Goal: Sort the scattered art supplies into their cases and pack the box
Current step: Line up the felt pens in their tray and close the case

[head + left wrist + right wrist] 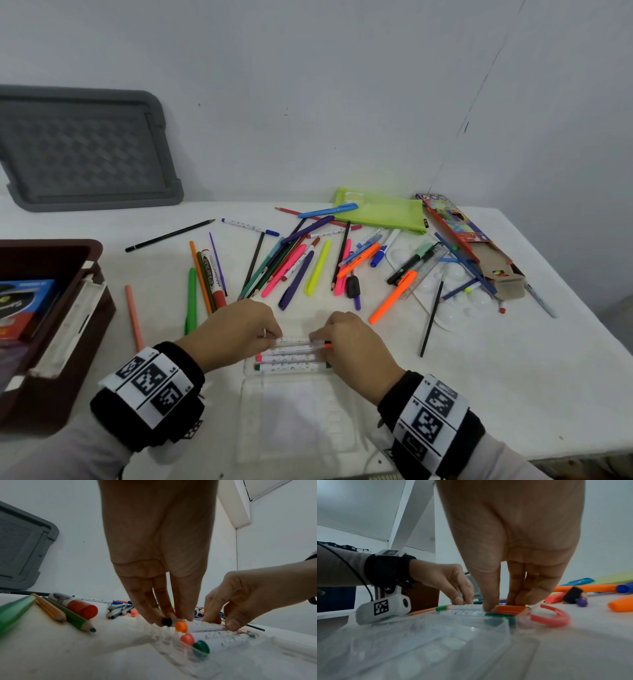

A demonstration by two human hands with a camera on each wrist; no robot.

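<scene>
A clear plastic marker case lies open in front of me, its lid toward me. White-barrelled markers lie side by side in its far half, showing green, pink, orange and black ends. My left hand reaches down and pinches the black-ended marker at the case's left side. My right hand pinches the orange marker's cap between thumb and fingers at the right side. Loose pens, pencils and highlighters lie scattered beyond the case.
A brown box with packets inside stands at the left, and a grey lid leans on the wall. A lime pouch, an open coloured-pencil carton and a white palette lie at the right. The table edge runs near right.
</scene>
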